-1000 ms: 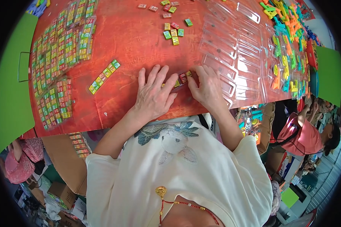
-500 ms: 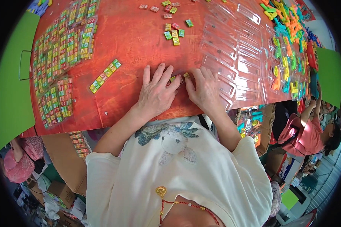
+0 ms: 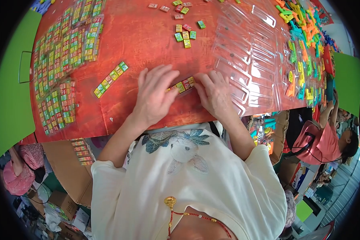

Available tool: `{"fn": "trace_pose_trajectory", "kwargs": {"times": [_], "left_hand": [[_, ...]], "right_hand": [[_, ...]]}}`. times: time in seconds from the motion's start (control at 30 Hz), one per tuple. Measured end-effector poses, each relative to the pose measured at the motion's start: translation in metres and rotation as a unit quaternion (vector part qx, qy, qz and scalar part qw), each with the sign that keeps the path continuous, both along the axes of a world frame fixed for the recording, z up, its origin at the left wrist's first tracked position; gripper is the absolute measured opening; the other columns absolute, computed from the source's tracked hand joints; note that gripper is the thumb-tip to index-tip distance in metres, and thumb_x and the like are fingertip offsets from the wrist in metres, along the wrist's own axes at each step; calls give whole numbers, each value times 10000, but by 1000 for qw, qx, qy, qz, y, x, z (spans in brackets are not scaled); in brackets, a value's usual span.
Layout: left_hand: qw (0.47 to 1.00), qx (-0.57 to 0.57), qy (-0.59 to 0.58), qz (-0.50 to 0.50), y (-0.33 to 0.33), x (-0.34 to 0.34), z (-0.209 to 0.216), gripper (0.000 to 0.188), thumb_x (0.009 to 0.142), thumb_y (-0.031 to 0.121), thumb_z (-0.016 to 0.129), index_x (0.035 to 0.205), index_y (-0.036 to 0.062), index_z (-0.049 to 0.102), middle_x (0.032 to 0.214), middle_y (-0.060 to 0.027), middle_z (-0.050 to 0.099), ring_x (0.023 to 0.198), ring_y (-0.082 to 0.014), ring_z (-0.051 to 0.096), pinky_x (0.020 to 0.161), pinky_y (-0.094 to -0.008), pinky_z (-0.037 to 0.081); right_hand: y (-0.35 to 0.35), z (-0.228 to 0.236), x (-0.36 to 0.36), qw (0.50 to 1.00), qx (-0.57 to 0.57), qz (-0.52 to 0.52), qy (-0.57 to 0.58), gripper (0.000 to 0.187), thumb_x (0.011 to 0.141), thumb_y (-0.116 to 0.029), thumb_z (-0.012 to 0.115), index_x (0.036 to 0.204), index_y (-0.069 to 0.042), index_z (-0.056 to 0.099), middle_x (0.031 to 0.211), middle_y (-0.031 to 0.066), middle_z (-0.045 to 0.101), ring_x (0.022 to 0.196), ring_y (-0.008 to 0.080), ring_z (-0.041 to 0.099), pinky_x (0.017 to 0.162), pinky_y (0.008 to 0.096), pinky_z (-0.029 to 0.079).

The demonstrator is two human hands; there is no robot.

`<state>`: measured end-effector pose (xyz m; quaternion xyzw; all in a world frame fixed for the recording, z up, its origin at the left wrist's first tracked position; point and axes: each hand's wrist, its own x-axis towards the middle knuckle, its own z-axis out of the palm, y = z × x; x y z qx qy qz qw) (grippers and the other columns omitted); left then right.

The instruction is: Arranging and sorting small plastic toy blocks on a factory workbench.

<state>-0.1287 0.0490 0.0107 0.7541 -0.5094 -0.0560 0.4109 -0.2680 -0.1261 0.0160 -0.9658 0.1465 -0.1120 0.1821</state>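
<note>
A narrow clear plastic tray [image 3: 184,85] with small colourful boxes in a row lies slantwise on the red table in front of me. My right hand [image 3: 217,95] grips its right end between thumb and bent fingers. Over the left end is my left hand [image 3: 153,96], its fingers raised, apart and slightly blurred; the thumb is close to the boxes, and whether it touches them I cannot tell. That hand hides the tray's left end. Farther left lies another filled tray [image 3: 111,80]. Several loose little boxes [image 3: 185,35] are scattered beyond my hands.
Empty clear trays [image 3: 232,80] overlap to my right, beside colourful plastic toy pieces [image 3: 302,76]. Rows of filled trays [image 3: 60,60] cover the table's left side. Cardboard boxes [image 3: 66,170] stand below the near edge. Another person [image 3: 318,136] sits at the right.
My left hand has shifted left and lifted its fingers, uncovering more of the boxes in the tray. My right hand stays at the right end.
</note>
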Motion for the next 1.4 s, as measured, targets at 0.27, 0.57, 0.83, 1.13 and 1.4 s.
{"fn": "trace_pose_trajectory", "kwargs": {"times": [0.27, 0.57, 0.83, 1.13, 1.4], "left_hand": [[963, -91, 248, 60, 40, 13, 2, 361, 959, 79, 568, 1306, -19, 549, 1285, -200, 574, 1208, -315, 560, 1021, -375, 439], [996, 66, -50, 16, 45, -5, 6, 586, 837, 108, 671, 1394, 29, 508, 1423, -190, 473, 1321, -390, 441, 1095, -537, 331], [981, 26, -98, 165, 75, 25, 9, 552, 834, 63, 660, 1364, 19, 512, 1355, -192, 523, 1243, -383, 497, 1041, -490, 375], [933, -91, -78, 339, 119, 42, 22, 457, 947, 90, 573, 1378, -35, 491, 1373, -216, 528, 1272, -381, 496, 1087, -449, 366], [932, 219, -154, 244, 87, 48, -5, 783, 852, 254, 678, 1521, 54, 324, 1493, -196, 387, 1381, -378, 360, 1081, -578, 285]], "right_hand": [[4, 18, 14, 981, -53, 176, 53, 620, 779, -147, 736, 1363, -118, 530, 1362, 84, 541, 1272, 254, 503, 999, 433, 372], [10, 13, 32, 968, -8, 250, 15, 591, 765, -65, 707, 1330, -40, 538, 1199, 138, 567, 1141, 325, 544, 997, 463, 393], [5, 10, 53, 961, 68, 265, -37, 533, 746, 1, 680, 1266, 3, 563, 1108, 152, 573, 1033, 338, 557, 919, 440, 445], [41, 19, 146, 925, 71, 355, -120, 509, 754, -26, 679, 1252, 4, 578, 1098, 139, 568, 1029, 316, 552, 922, 429, 438], [53, 0, 175, 912, 25, 401, -83, 533, 771, -106, 717, 1277, -29, 566, 1226, 133, 550, 1168, 298, 523, 988, 441, 400]]}}
